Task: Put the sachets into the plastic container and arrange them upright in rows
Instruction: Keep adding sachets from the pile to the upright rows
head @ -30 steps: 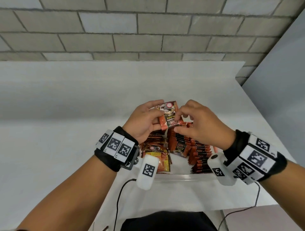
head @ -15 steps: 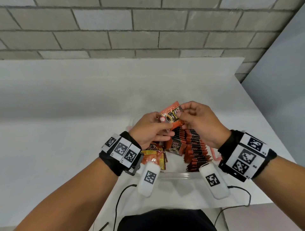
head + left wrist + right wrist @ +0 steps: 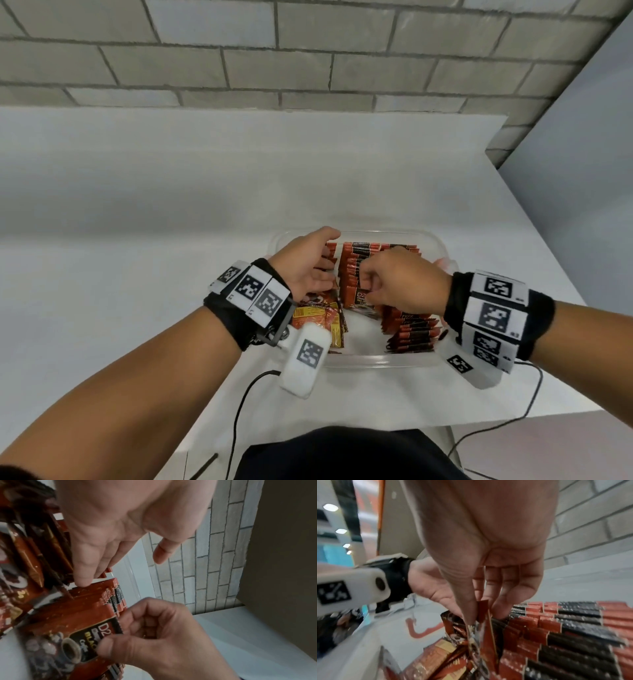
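Note:
A clear plastic container [image 3: 376, 361] holds rows of red-and-black sachets [image 3: 358, 262] standing upright. My right hand [image 3: 368, 287] pinches the top edge of one red "D2X" coffee sachet [image 3: 356, 299] between thumb and fingers, holding it upright at the near end of the middle row. In the right wrist view this held sachet [image 3: 485, 609] stands just left of the packed rows [image 3: 573, 628]. My left hand [image 3: 322, 265] holds nothing; its straight fingers [image 3: 82, 580] touch the tops of the sachets in the left row. Loose yellow-and-red sachets [image 3: 318, 318] lie flat at the container's near left.
The container sits near the front right part of a white table [image 3: 137, 205]. The table ends close by on the right and front. Black cables [image 3: 239, 404] trail off the front edge. A block wall [image 3: 308, 51] stands behind.
Both hands came down from above the container. The left hand let go of the sachet and moved onto the left row. The right hand lowered the sachet into the middle row.

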Demonstrator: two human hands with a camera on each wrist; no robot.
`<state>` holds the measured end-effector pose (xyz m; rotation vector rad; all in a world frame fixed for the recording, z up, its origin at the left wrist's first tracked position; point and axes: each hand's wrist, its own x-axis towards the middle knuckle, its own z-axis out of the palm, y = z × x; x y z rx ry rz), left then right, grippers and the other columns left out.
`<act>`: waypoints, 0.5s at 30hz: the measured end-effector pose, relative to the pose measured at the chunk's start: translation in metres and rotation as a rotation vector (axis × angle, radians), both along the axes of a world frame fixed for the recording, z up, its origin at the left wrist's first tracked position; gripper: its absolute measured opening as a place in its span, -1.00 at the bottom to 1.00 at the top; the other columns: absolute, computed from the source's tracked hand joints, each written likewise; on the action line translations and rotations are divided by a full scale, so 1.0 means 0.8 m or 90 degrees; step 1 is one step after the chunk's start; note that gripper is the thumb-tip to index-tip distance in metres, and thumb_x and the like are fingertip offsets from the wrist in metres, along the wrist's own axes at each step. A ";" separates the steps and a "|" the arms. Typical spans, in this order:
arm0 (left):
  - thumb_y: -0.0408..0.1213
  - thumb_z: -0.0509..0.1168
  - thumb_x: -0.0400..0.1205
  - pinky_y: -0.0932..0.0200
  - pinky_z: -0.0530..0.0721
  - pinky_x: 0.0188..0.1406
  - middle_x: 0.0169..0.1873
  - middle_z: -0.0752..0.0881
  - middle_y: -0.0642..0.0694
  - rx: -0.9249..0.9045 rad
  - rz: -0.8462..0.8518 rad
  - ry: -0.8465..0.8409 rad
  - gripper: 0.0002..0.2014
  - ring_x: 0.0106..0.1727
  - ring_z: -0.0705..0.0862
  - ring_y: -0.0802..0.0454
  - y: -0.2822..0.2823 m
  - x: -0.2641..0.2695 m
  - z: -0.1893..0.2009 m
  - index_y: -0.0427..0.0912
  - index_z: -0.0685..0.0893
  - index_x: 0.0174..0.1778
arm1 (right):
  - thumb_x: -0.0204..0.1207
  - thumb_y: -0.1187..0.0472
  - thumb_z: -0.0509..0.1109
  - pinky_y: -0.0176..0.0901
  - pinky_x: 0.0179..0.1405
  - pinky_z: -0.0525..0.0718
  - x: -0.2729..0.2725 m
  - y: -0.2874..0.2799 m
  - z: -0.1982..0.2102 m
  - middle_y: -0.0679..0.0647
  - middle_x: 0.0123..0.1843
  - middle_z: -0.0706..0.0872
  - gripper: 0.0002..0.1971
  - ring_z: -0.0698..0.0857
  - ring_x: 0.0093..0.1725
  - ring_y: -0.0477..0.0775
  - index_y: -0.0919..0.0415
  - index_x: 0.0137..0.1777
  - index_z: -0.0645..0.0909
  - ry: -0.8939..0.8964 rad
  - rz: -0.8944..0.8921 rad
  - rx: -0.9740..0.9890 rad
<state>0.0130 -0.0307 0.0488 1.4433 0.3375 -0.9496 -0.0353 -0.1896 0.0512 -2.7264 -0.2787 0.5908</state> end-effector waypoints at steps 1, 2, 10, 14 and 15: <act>0.02 0.23 0.66 -0.03 0.56 0.24 0.43 0.45 -0.43 -0.008 0.002 0.017 -0.36 0.38 0.51 -0.33 -0.003 0.001 0.001 -0.36 0.33 0.53 | 0.48 0.26 0.47 -0.44 -0.35 0.42 0.003 0.004 -0.001 -0.08 -0.31 0.65 -0.95 0.60 -0.28 -0.09 0.17 -0.12 0.64 -0.005 0.021 -0.028; 0.02 0.22 0.66 -0.05 0.53 0.26 0.48 0.38 -0.45 -0.017 0.006 0.034 -0.32 0.44 0.46 -0.34 -0.006 0.002 0.001 -0.37 0.26 0.57 | 0.48 0.27 0.45 -0.42 -0.36 0.42 0.005 0.007 -0.002 -0.10 -0.35 0.59 -0.94 0.58 -0.28 -0.07 0.17 -0.16 0.62 -0.006 0.039 -0.054; -0.01 0.19 0.69 -0.15 0.43 0.40 0.52 0.31 -0.47 -0.047 0.003 0.072 -0.33 0.47 0.41 -0.35 -0.018 0.003 0.005 -0.36 0.19 0.60 | 0.45 0.32 0.35 -0.12 -0.39 0.56 0.014 0.019 -0.008 0.19 -0.23 0.73 -0.93 0.70 -0.23 0.16 0.30 -0.14 0.65 -0.001 0.106 -0.231; -0.04 0.16 0.71 -0.22 0.38 0.44 0.47 0.38 -0.48 -0.041 -0.006 0.078 -0.42 0.46 0.43 -0.38 -0.019 0.005 0.003 -0.34 0.27 0.55 | 0.47 0.30 0.32 -0.19 -0.50 0.47 0.014 0.023 -0.009 0.05 -0.36 0.56 -0.96 0.60 -0.32 0.10 0.23 -0.20 0.55 -0.011 0.130 -0.288; -0.04 0.15 0.72 -0.23 0.38 0.44 0.46 0.39 -0.48 -0.041 -0.010 0.078 -0.43 0.46 0.43 -0.38 -0.019 0.004 0.002 -0.34 0.27 0.54 | 0.48 0.30 0.32 -0.22 -0.54 0.40 0.014 0.024 -0.010 0.02 -0.38 0.49 -0.92 0.56 -0.34 0.08 0.19 -0.23 0.51 -0.014 0.132 -0.297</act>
